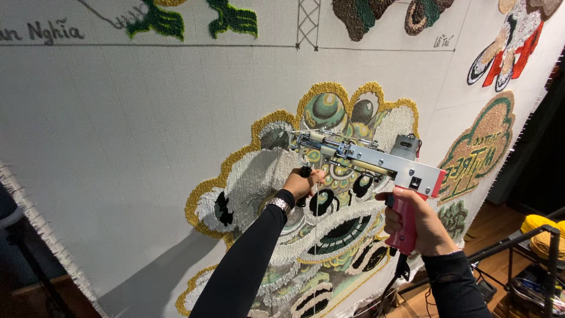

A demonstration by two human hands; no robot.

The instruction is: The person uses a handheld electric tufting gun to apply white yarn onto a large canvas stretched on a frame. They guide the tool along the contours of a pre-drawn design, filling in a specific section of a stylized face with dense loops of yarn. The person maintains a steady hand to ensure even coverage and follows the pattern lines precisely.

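I logged both hands on the tufting gun (pixel 365 156), held up against the stretched backing cloth (pixel 118 135) near its middle. The right hand (pixel 415 221) was wrapped tight around the gun's red grip, below the silver body. The left hand (pixel 303 182) was closed around the black front handle, under the needle end, with a watch (pixel 279 204) at that wrist. The gun thus sat above and between the two hands, its tip touching the cloth on the yellow-edged lion head design (pixel 306 224). A green and tan round patch (pixel 479 150) sat near the cloth's right edge. A yellow yarn cone (pixel 541 232) lay lower right, well apart.
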